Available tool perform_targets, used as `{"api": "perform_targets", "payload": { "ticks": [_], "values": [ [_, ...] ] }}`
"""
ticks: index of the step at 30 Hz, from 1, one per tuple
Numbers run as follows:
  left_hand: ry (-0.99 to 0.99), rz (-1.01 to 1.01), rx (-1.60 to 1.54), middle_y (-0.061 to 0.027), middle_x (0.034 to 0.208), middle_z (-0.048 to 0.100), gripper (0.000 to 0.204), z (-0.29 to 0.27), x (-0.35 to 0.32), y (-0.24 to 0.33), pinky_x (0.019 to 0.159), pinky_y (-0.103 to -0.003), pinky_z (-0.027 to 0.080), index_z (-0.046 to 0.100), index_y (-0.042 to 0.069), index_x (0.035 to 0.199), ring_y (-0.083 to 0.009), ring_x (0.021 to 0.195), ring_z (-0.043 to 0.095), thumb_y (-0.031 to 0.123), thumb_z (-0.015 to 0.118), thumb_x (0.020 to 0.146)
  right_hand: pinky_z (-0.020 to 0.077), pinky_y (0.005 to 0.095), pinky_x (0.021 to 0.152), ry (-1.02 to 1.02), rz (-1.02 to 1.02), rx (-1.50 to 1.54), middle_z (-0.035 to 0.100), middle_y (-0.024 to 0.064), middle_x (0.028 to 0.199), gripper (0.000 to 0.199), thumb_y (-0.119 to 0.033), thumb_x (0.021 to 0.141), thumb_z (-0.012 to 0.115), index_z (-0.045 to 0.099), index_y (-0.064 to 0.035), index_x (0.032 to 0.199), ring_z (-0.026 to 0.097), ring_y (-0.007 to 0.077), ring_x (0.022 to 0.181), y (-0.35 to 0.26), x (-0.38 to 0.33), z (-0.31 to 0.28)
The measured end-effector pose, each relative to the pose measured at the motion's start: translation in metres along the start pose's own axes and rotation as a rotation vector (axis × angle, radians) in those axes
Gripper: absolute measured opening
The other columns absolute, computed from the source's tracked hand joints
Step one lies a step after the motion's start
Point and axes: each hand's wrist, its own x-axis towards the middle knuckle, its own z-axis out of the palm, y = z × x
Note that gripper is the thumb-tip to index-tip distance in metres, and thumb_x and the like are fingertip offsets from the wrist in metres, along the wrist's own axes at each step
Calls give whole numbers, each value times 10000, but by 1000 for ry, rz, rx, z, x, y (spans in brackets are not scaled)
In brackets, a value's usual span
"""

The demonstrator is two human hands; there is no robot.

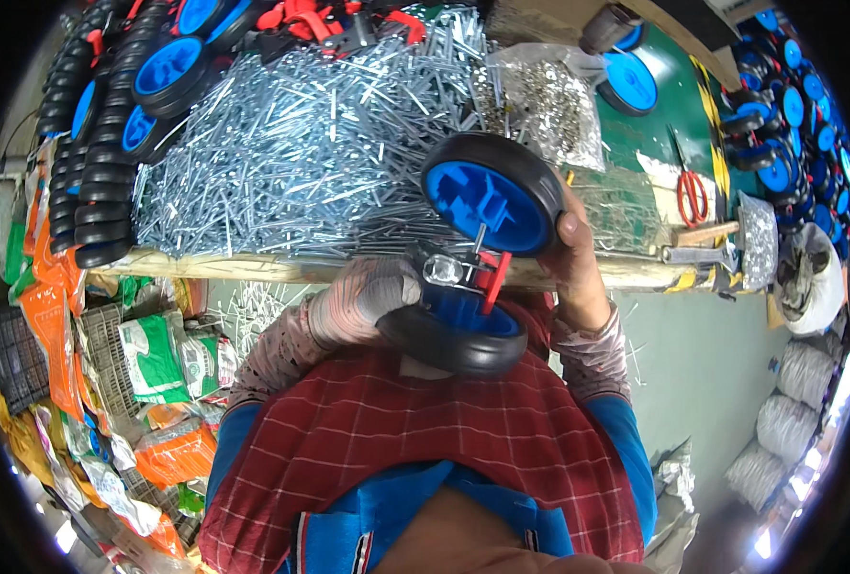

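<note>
In front of my chest my left hand (372, 297), in a pale striped glove, is closed around a wheel bracket with a lower black-tyred wheel (458, 344). The bracket has a metal fitting (442, 271) and a red lever (493, 279). A thin metal axle (480, 237) rises from it to the blue hub of an upper wheel (492, 194). My bare right hand (578, 253) grips that upper wheel by its right rim, thumb on the tyre. The upper wheel is tilted, its blue inner face turned toward the bracket. How far the axle sits in the hub, I cannot tell.
A heap of metal rods (320, 153) covers the bench behind my hands. Around it are stacked wheels (171, 72), red-levered brackets (315, 24) and a clear bag of small metal parts (549, 100). Red-handled scissors (692, 196) and a hammer (703, 234) lie at the right.
</note>
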Motion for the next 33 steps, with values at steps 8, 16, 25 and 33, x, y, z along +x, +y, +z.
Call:
{"api": "perform_targets", "payload": {
  "ticks": [8, 16, 25, 33],
  "values": [
    [-14, -169, -179, -244, 1290, 588, 842, 2, 36, 4, 991, -423, 514, 400, -81, 1416, -334, 1142, 630, 429, 715, 825, 401, 319, 1059, 20, 57, 16, 541, 180, 1354, 904, -481, 803, 670, 354, 74, 1443, 549, 228, 1232, 7, -12, -46],
    [-37, -161, 228, -144, 1203, 625, 632, -32, 39, -27, 913, -377, 519, 514, -18, 1317, -245, 1039, 642, 399, 663, 867, 403, 406, 1043, -348, -18, -309, 576, 217, 1268, 767, -505, 779, 629, 554, 50, 1303, 564, 318, 1183, -9, -3, -67],
    [-116, 805, 1393, -103, 920, 649, 310, -48, 54, -15, 599, -373, 548, 619, 71, 952, -288, 790, 672, 143, 761, 687, 488, 378, 636, 545, -310, -1483, 638, 154, 816, 225, -148, 773, 798, 682, -3, 899, 624, 330, 690, 19, 75, -97],
    [-59, 814, 1385, -106, 886, 632, 293, -45, 58, 0, 598, -385, 552, 617, 61, 966, -291, 755, 659, 101, 730, 698, 481, 272, 616, 509, -147, -900, 678, 122, 751, 145, -120, 849, 755, 720, -6, 931, 598, 124, 631, 9, 83, -91]
  ]
}}
